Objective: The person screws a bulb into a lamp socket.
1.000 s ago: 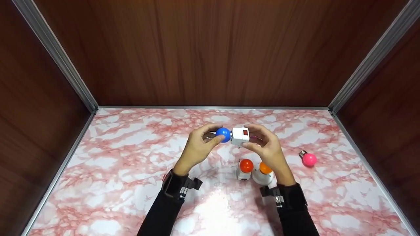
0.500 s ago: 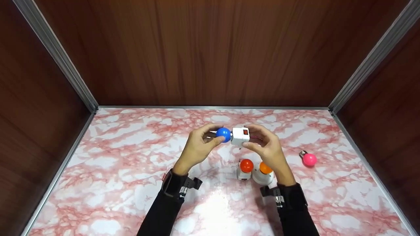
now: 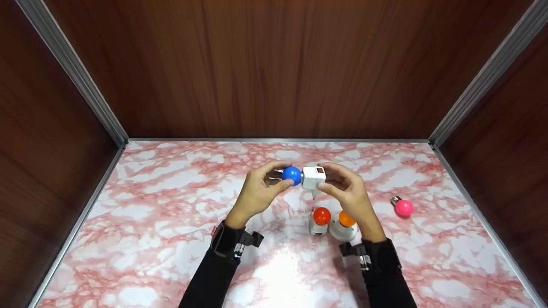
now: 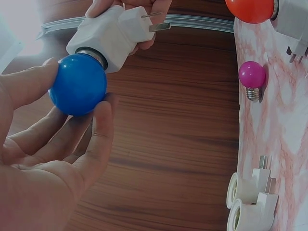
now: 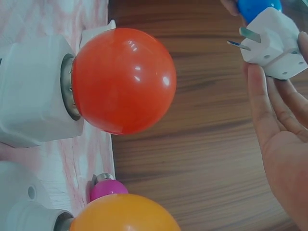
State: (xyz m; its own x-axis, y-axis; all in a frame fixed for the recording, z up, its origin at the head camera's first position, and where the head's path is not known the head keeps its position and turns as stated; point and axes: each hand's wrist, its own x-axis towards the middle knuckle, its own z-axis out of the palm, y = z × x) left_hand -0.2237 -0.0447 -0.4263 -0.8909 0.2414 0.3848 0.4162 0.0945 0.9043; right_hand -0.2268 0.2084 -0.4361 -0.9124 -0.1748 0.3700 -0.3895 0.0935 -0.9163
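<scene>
My left hand (image 3: pixel 259 190) pinches a blue light bulb (image 3: pixel 291 176) between thumb and fingers. In my right hand (image 3: pixel 351 192) is a white plug-in lamp socket (image 3: pixel 313 178) with a red switch (image 3: pixel 320 170). The two are held up end to end. In the left wrist view the bulb's metal screw base (image 4: pixel 92 54) sits partly in the socket's opening, a strip of it showing. Flat metal plug pins (image 4: pixel 160 27) stick out from the socket's side. Most of my right palm is behind the socket in that view.
Below the hands stand a red bulb (image 3: pixel 321 216) in a white switched socket and an orange bulb (image 3: pixel 346 219) in a round white base (image 3: pixel 342 233). A loose pink bulb (image 3: pixel 403 208) lies to the right. Two bulbless white sockets (image 4: pixel 250 211) show in the left wrist view.
The white socket has turned in my right hand: its switch has tipped upward and its plug now shows beneath it. Both hands stay in about the same place.
</scene>
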